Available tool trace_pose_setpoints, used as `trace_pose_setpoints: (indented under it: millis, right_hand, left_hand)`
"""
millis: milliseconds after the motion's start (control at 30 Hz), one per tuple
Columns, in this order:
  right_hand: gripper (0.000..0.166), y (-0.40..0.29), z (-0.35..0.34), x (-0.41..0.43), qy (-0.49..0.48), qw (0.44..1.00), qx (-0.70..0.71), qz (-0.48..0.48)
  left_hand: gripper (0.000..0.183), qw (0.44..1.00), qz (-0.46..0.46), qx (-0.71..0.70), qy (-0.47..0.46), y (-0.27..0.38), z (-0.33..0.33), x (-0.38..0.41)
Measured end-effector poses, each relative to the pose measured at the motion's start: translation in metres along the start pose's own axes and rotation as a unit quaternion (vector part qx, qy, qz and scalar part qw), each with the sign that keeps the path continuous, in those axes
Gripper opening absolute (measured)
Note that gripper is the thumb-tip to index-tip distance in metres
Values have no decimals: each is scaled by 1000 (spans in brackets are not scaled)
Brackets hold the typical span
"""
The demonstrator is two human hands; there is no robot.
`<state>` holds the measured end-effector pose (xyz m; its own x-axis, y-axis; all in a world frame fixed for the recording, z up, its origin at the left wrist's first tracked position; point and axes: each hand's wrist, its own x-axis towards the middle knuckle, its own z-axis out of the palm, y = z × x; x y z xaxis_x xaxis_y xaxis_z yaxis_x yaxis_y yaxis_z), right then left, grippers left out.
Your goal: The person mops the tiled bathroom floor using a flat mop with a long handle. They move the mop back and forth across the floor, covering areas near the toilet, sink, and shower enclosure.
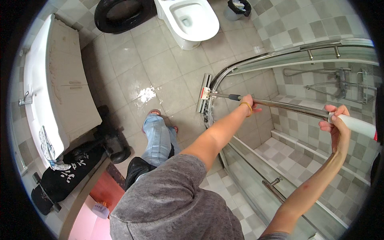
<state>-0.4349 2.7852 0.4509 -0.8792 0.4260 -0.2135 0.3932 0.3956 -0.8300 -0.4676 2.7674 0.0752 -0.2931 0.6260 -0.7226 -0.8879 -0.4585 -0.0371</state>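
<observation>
A mop (288, 107) with a steel pole stretches across the right half of the head view. Around the pole's middle, just past its dark grey sleeve (234, 97), my left hand (248, 105) is closed; a yellow bangle circles that wrist. My right hand (337, 117) grips the upper end, where the pole meets the white handle (358, 124). The long, narrow mop head (205, 93), with its white and red centre piece, lies on the tiled floor against the curved shower sill (216, 78). Its underside is hidden.
Sliding glass shower doors (255, 180) stand open on my right. A toilet (193, 21), a waste bin (235, 12) and a black oval tub (121, 15) are ahead. Left are a washbasin cabinet (70, 84) and black objects (115, 148). Wet patches (147, 94) shine on the floor.
</observation>
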Motion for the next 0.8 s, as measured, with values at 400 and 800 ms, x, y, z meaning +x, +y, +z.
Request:
trace_pose_setpoints:
  millis: [400, 800]
  right_hand:
    - [10, -28, 88, -2, 28, 997, 13, -69]
    - [23, -81, 103, -69, -84, 969, 129, -193]
  left_hand:
    - [19, 994, -3, -86, 73, 47, -30, -15]
    - [17, 990, 74, -71, 100, 102, -90, -191]
